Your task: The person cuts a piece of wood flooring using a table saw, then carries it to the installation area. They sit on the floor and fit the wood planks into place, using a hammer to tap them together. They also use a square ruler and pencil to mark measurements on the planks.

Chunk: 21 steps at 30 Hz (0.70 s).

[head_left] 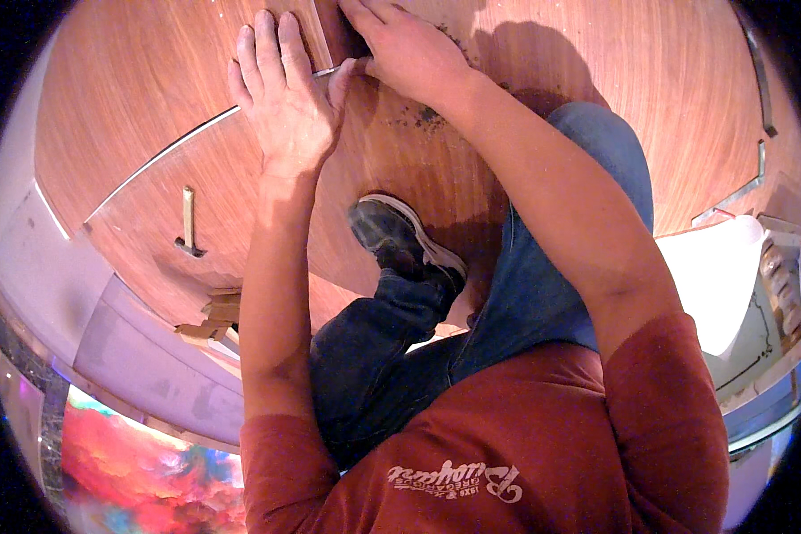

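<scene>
My left hand (289,111) lies flat on a wood-grain board (165,84), its fingers stretched out and a little apart. The thumb rests by the board's pale edge (182,141), which curves across another wood-grain surface (151,240). Beside it, my right hand (414,58) reaches to the upper rim of the picture. Its fingers stretch out near a dark gap at the board's right end, with some fingertips cut off, and its thumb is close to my left thumb. No tool shows in either hand. A hammer (188,209) with a yellowish handle lies left of my left forearm.
Dark crumbs (427,114) are scattered below my right hand. My shoe (392,231) stands on the wood-grain surface. Torn cardboard (212,319) lies at lower left, a white sheet (707,280) at right. Thin strips (761,84) lie along the far right, and a bright multicoloured panel (147,454) is at lower left.
</scene>
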Available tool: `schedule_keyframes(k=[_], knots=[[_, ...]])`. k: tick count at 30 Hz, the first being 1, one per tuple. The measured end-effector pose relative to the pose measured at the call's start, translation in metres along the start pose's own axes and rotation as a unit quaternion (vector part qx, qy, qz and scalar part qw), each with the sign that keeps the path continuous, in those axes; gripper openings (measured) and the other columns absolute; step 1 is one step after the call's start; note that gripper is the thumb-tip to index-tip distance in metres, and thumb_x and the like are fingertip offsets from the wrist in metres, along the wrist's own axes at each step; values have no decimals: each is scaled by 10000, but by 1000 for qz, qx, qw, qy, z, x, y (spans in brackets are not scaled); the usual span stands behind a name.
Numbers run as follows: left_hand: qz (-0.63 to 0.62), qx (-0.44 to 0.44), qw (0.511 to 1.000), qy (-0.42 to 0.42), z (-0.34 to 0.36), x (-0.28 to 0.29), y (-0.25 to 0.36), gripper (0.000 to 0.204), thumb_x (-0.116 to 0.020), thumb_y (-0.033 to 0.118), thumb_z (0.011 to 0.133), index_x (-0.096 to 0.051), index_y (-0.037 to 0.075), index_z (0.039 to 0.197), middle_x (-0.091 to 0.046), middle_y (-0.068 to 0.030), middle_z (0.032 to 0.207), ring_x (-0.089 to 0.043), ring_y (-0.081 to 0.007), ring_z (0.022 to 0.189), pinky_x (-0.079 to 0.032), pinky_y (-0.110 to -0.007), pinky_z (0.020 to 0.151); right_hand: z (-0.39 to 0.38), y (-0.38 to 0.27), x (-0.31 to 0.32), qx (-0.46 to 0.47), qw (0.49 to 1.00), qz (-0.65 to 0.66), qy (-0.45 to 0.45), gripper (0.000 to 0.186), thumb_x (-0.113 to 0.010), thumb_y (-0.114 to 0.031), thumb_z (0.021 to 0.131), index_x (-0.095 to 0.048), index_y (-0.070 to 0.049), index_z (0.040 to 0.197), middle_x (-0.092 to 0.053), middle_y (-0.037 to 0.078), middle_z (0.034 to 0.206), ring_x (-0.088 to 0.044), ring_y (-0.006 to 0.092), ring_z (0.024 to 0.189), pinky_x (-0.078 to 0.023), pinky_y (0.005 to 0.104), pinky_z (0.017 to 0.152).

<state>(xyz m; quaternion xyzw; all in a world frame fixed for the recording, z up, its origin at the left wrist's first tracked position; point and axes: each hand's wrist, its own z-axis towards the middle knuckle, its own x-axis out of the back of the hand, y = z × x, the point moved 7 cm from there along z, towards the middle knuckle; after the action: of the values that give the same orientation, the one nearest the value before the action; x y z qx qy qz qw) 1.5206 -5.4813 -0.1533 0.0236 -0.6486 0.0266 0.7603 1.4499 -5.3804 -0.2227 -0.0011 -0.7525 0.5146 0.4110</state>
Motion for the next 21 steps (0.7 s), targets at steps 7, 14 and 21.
schedule_keyframes(k=[7,14,21], knots=[[-2,-23,999,40,-3,-4,0,879,-781,496,862,-430,7,1504,-425,-226,1561,-373,-428,1452,-254,-585,1177,1,3,-7,-4,1000,-27,1,781,-669,-49,898,-286,50,1572,-492,266,1434,-533,407,1309,-457,421,1115],[1,-29,997,74,-4,-2,3,872,-808,487,826,-462,4,1464,-447,-221,1534,-411,-436,1414,-322,-593,1139,0,2,-10,8,999,-44,25,755,-613,-45,919,-263,57,1580,-484,281,1446,-509,418,1335,-435,422,1138],[21,-16,999,30,-5,-8,-1,914,-817,327,837,-351,-50,1526,-369,-273,1562,-376,-461,1424,-313,-592,1147,2,0,-10,-24,998,-13,-51,829,-640,-70,916,-190,62,1599,-395,316,1527,-455,446,1382,-400,452,1170]])
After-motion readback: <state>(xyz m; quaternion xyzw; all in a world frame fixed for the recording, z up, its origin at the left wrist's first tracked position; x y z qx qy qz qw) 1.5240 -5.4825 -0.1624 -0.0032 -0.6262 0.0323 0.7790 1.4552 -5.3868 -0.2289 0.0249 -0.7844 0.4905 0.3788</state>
